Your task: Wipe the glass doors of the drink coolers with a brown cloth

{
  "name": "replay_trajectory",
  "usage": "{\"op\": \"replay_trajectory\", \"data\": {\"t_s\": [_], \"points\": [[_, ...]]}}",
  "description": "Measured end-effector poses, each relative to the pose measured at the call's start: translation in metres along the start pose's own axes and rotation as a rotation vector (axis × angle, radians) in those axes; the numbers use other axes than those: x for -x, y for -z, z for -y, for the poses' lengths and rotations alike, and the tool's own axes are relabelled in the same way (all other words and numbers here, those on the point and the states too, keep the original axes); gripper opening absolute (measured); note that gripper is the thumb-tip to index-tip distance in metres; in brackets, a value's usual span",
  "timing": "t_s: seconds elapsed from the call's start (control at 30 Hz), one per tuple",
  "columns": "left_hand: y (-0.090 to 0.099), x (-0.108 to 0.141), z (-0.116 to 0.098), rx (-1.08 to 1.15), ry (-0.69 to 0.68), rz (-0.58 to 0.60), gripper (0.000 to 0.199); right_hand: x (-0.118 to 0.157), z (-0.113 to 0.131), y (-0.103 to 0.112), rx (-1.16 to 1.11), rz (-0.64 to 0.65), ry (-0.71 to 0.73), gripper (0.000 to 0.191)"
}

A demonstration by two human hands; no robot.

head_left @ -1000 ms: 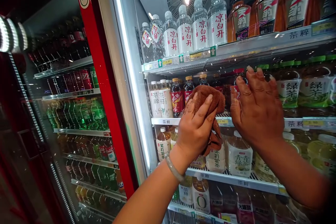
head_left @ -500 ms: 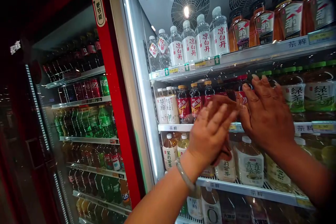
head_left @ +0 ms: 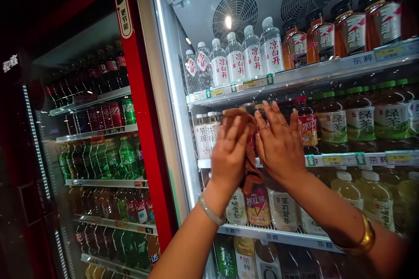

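Head view: A person's two bare arms reached up from below toward a lit drinks cooler, its middle shelf edge running behind the hands.
Left hand: Slightly blurred, it held a brown cloth under its extended fingers; a pale bangle circled the wrist.
Brown cloth: Bunched above the left fingertips, its loose end hung between the two hands – down past the middle shelf edge.
Right hand: Just beside the cloth, its fingers were outstretched and unclenched; the palm side was hidden. A gold bangle sat on the forearm.
Top shelf: White-capped water bottles stood left of dark-capped amber bottles, below two round fan grilles.
Middle shelf: Green-capped tea bottles stood to the right of the hands.
Left side: A red frame bordered a second, dimmer cooler – red cans above green bottles.
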State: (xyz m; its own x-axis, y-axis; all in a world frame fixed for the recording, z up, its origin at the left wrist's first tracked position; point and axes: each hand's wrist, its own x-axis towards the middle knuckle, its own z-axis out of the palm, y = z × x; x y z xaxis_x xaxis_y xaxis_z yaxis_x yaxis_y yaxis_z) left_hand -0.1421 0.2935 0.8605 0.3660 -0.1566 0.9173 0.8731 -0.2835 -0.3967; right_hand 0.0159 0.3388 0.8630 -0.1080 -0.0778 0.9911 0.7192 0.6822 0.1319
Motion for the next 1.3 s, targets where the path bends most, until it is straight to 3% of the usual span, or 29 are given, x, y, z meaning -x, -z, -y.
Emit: {"op": "replay_trajectory", "data": {"t_s": [0.07,0.13,0.2,0.3,0.37,0.43,0.5,0.6,0.67,0.73,0.8,0.87,0.93,1.0,1.07,1.13,1.2,1.3], "points": [[0.015,-0.006,0.026,-0.075,0.138,-0.039,0.064,0.001,0.004,-0.003,0.025,0.0,0.015,0.08],[0.02,-0.006,0.033,-0.124,0.205,-0.075,0.063,0.004,0.005,-0.005,0.046,0.002,0.029,0.082],[0.014,0.001,0.02,-0.112,0.145,-0.064,0.063,0.006,0.005,-0.005,0.071,-0.002,0.036,0.081],[0.004,0.012,-0.005,-0.02,-0.055,-0.01,0.065,0.007,0.004,-0.004,0.079,0.008,0.053,0.077],[0.008,0.012,-0.003,0.009,-0.103,0.042,0.066,0.008,0.003,-0.003,0.065,0.002,0.066,0.076],[0.02,0.009,0.015,-0.023,-0.013,0.072,0.066,0.008,0.002,-0.004,0.057,-0.01,0.074,0.077],[0.032,0.006,0.034,-0.09,0.16,0.017,0.065,0.008,0.002,-0.004,0.056,-0.011,0.074,0.078],[0.033,0.012,0.033,-0.139,0.306,-0.074,0.063,0.008,0.003,-0.005,0.054,-0.006,0.073,0.081],[0.024,0.021,0.015,-0.094,0.225,-0.053,0.065,0.008,0.004,-0.004,0.05,-0.008,0.073,0.083],[0.017,0.027,0.001,-0.005,0.031,0.023,0.066,0.008,0.004,-0.004,0.048,-0.007,0.078,0.083],[0.018,0.026,0.003,0.041,-0.061,0.089,0.066,0.008,0.003,-0.003,0.046,-0.009,0.079,0.083],[0.027,0.018,0.02,0.0,0.033,0.095,0.065,0.008,0.003,-0.003,0.039,-0.004,0.077,0.083],[0.036,0.012,0.037,-0.079,0.221,0.002,0.062,0.008,0.003,-0.003,0.025,0.004,0.071,0.083],[0.04,0.011,0.042,-0.111,0.317,-0.06,0.061,0.008,0.003,-0.003,0.01,0.011,0.068,0.083],[0.037,0.018,0.034,-0.063,0.245,-0.034,0.063,0.008,0.003,-0.003,0.0,0.01,0.068,0.083],[0.034,0.026,0.025,0.029,0.078,0.066,0.068,0.008,0.003,-0.002,-0.003,0.007,0.072,0.082],[0.036,0.03,0.027,0.063,-0.004,0.137,0.069,0.008,0.003,-0.002,-0.001,0.01,0.072,0.082],[0.043,0.027,0.043,-0.031,0.14,0.05,0.066,0.008,0.002,-0.002,0.005,0.017,0.07,0.081]]}}
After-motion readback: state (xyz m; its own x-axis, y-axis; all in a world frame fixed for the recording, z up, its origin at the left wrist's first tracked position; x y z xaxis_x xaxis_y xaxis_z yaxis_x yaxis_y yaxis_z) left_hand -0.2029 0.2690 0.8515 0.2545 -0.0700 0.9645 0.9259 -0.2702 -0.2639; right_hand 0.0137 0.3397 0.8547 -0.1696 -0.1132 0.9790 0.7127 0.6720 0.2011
